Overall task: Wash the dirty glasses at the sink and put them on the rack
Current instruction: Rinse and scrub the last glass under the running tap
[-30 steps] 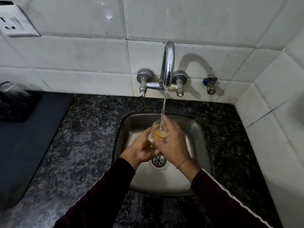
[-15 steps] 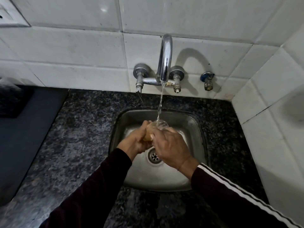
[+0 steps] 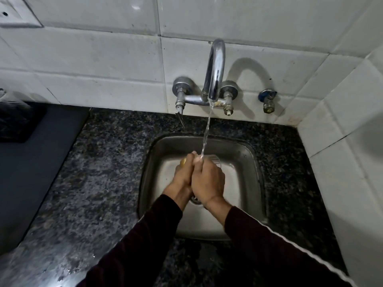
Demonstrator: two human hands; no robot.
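Observation:
Both my hands are over the steel sink [image 3: 246,183], under the running tap [image 3: 215,71]. A clear glass [image 3: 214,161] lies tilted between them, its rim pointing right and away; most of it is hidden by my fingers. My right hand [image 3: 207,181] grips the glass from above. My left hand [image 3: 183,172] presses against it from the left, and something yellow [image 3: 182,161] peeks out above its fingers. The water stream [image 3: 206,135] lands on my fingers and the glass.
Dark speckled granite counter [image 3: 99,183] surrounds the sink. A dark grey mat [image 3: 31,172] lies at the left with a black object [image 3: 16,121] at its far end. White tiled walls stand behind and at the right. A small blue-capped valve [image 3: 268,100] sits right of the tap.
The glass went from upright under the stream, with yellowish liquid in it, to tilted on its side. Both hands sank lower into the sink and closed together round it.

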